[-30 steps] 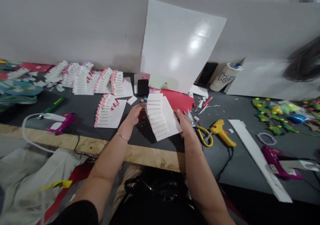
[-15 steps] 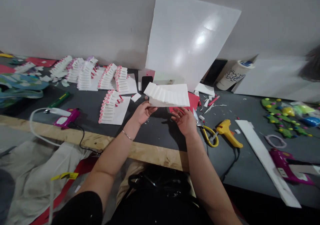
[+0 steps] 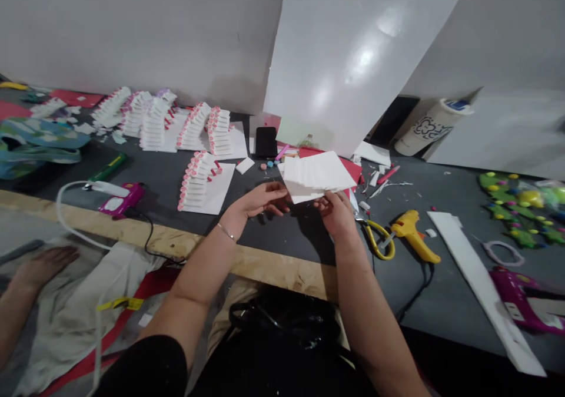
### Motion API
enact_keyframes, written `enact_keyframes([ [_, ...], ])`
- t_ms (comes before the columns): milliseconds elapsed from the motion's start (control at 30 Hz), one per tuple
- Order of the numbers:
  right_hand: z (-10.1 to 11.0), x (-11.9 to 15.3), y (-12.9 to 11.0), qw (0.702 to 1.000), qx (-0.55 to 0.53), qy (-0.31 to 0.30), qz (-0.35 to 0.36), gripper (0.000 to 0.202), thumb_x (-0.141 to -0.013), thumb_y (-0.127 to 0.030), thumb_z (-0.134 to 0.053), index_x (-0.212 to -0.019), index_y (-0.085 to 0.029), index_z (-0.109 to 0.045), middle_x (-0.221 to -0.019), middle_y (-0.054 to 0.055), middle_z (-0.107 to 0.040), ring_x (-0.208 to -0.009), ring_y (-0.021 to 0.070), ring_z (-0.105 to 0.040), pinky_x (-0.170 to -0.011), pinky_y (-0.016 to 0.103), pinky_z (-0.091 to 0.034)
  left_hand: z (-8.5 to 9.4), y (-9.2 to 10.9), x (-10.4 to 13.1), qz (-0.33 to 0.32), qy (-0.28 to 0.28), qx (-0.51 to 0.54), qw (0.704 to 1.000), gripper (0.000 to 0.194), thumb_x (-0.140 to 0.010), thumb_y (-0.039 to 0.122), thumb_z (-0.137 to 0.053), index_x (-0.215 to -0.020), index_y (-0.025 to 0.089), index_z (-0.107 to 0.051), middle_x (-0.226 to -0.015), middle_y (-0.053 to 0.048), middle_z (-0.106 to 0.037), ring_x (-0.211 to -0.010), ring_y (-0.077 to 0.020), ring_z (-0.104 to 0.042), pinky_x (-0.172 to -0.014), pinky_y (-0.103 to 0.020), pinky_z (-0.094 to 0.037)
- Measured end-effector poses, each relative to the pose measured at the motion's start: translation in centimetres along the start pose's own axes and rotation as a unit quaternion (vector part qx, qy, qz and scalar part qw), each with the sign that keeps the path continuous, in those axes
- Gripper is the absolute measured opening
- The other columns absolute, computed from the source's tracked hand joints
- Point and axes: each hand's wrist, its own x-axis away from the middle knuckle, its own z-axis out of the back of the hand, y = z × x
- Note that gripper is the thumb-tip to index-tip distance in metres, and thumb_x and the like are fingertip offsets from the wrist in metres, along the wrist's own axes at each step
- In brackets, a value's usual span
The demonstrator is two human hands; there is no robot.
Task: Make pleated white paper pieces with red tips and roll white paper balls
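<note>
A white card (image 3: 338, 173) with a row of overlapping white strips on its left part is held tilted above the dark table. My right hand (image 3: 338, 211) pinches its lower edge, fingers curled beneath. At the card's lower left corner is my left hand (image 3: 265, 199), fingers stretched and apart; whether a fingertip touches the corner I cannot tell. To the left lies a similar card (image 3: 219, 194) bearing a fan of white strips with pink tips and small red pieces.
More pink-tipped strip cards (image 3: 154, 129) line the back left. At right lie yellow-handled scissors (image 3: 377, 247), a yellow glue gun (image 3: 412, 232) and a long white strip (image 3: 481, 291). A white board (image 3: 335, 49) leans behind. Another person's hand (image 3: 48, 264) rests at far left.
The white card has turned and shifted slightly right. My right hand has closed on its lower edge, while my left hand's grip has loosened. Another person's hand has appeared at the left.
</note>
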Motion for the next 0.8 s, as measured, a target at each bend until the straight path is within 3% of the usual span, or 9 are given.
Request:
enact_keyframes([
  [100,0.2,0.0,-0.2,1.000,0.011,-0.004,-0.022,0.025,-0.064,-0.031,-0.078,-0.073,-0.022,-0.057,-0.058,-0.007,-0.058,-0.053,0.0086,-0.059,-0.047,0.019,-0.051,1.2,0.5,-0.4,-0.047,0.163,-0.055,0.984,0.015,-0.082,0.027,-0.071,-0.076,0.016,-0.065,-0.053,0.000,-0.060,-0.043,-0.0108,-0.057,-0.040,-0.020,-0.037],
  [200,0.3,0.1,-0.3,0.998,0.032,-0.017,-0.046,0.026,-0.064,-0.033,-0.079,-0.074,-0.021,-0.058,-0.056,-0.007,-0.056,-0.049,0.0080,-0.056,-0.040,0.017,-0.043,2.2,0.6,-1.1,-0.133,0.311,-0.052,0.939,0.029,-0.094,0.034,-0.056,-0.069,0.019,-0.060,-0.038,0.008,-0.037,-0.033,-0.0068,-0.037,-0.040,-0.021,-0.027],
  [267,0.3,0.1,-0.3,0.997,0.052,-0.025,-0.053,0.028,-0.064,-0.035,-0.079,-0.077,-0.021,-0.060,-0.055,-0.007,-0.055,-0.048,0.0082,-0.054,-0.038,0.017,-0.038,2.8,0.6,-1.5,-0.186,0.382,-0.038,0.905,0.041,-0.097,0.042,-0.049,-0.063,0.020,-0.056,-0.038,0.008,-0.031,-0.034,-0.0076,-0.035,-0.041,-0.022,-0.028],
  [333,0.1,0.2,-0.3,0.995,0.071,-0.028,-0.056,0.030,-0.063,-0.038,-0.080,-0.079,-0.020,-0.061,-0.056,-0.007,-0.056,-0.049,0.0087,-0.054,-0.038,0.017,-0.037,3.1,0.6,-1.6,-0.220,0.434,-0.034,0.873,0.044,-0.097,0.047,-0.047,-0.063,0.020,-0.056,-0.042,0.005,-0.039,-0.040,-0.0095,-0.043,-0.044,-0.023,-0.033],
  [467,0.0,0.2,-0.4,0.995,0.079,-0.024,-0.055,0.031,-0.062,-0.039,-0.079,-0.078,-0.021,-0.061,-0.058,-0.006,-0.057,-0.050,0.0089,-0.054,-0.039,0.018,-0.040,3.3,0.6,-1.6,-0.266,0.464,-0.068,0.842,0.026,-0.095,0.038,-0.050,-0.086,0.021,-0.068,-0.071,-0.002,-0.064,-0.065,-0.0128,-0.059,-0.056,-0.024,-0.042],
  [533,0.1,0.1,-0.5,0.996,0.067,-0.027,-0.050,0.027,-0.062,-0.036,-0.078,-0.078,-0.022,-0.061,-0.057,-0.007,-0.057,-0.050,0.0092,-0.054,-0.039,0.018,-0.038,3.2,0.5,-1.7,-0.270,0.466,-0.076,0.839,0.025,-0.096,0.034,-0.049,-0.091,0.021,-0.070,-0.070,-0.002,-0.063,-0.066,-0.0131,-0.059,-0.060,-0.025,-0.044],
  [667,0.3,0.2,-0.9,0.998,0.045,-0.018,-0.028,0.024,-0.060,-0.032,-0.074,-0.080,-0.024,-0.062,-0.054,-0.008,-0.054,-0.045,0.0089,-0.050,-0.038,0.018,-0.036,3.0,0.4,-1.9,-0.256,0.463,-0.089,0.844,0.038,-0.100,0.033,-0.041,-0.080,0.020,-0.070,-0.055,0.000,-0.054,-0.057,-0.0124,-0.051,-0.060,-0.023,-0.043],
  [800,0.5,0.5,-1.5,0.996,0.071,-0.053,-0.008,0.029,-0.068,-0.045,-0.068,-0.086,-0.022,-0.068,-0.072,0.002,-0.068,-0.057,0.0176,-0.061,-0.050,0.032,-0.053,2.4,0.2,-1.6,-0.252,0.432,-0.133,0.856,0.045,-0.100,0.037,-0.041,-0.067,0.019,-0.067,-0.048,0.002,-0.049,-0.050,-0.0123,-0.047,-0.057,-0.023,-0.041],
])
